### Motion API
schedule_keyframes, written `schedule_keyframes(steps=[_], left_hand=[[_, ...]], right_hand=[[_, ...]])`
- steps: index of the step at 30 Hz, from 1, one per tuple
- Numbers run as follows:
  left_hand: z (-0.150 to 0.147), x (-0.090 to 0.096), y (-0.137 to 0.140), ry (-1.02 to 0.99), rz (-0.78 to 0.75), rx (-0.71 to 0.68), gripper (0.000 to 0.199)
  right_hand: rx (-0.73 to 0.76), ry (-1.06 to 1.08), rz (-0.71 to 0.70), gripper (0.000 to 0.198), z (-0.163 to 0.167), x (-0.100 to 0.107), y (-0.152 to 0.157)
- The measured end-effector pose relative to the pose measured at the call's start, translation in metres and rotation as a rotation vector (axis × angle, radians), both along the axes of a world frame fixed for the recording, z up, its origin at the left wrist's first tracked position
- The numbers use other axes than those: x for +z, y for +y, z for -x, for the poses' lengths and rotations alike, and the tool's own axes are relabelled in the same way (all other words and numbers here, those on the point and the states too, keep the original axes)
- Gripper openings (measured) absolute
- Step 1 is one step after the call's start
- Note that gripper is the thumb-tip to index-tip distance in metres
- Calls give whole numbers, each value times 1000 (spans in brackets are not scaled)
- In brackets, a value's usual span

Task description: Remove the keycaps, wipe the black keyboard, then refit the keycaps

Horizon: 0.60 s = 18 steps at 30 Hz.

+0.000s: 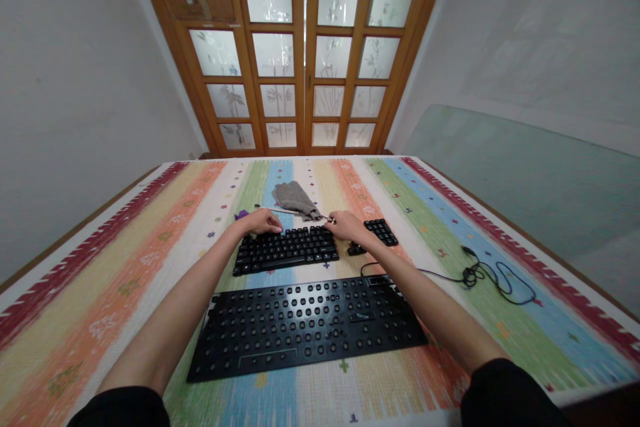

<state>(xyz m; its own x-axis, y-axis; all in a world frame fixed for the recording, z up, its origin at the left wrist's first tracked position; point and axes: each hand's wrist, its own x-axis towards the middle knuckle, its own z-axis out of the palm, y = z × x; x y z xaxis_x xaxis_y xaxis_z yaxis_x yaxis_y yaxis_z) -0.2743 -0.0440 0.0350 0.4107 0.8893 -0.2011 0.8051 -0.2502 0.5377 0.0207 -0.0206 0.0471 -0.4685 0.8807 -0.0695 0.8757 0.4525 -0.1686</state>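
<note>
My left hand (263,221) is at the upper left edge of a block of loose black keycaps (287,251), fingers bent and pinched together at its top row. What they hold, if anything, is too small to make out. At the block's upper right corner, my right hand (345,224) is closed, with a small dark thing at its fingertips that I cannot name. A crumpled grey cloth (295,197) lies just beyond both hands. Between the hands and the cloth runs a thin pale stick (277,210). Nearer to me lies a black keyboard base (305,323), stripped of its keycaps.
More black keycaps (383,232) lie right of my right hand, partly behind my forearm. The keyboard's black cable (470,275) is coiled on the right. Something purple (241,215) shows beside my left wrist. A striped cloth (190,267) covers the table; wooden glazed doors (304,80) stand beyond.
</note>
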Motion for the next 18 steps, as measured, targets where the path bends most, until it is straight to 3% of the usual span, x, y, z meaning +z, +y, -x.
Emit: schedule_keyframes(steps=[18], left_hand=[[2,-2,4,-1,0,-32,27]], right_hand=[[16,1,-15,31,-4,-2,0]])
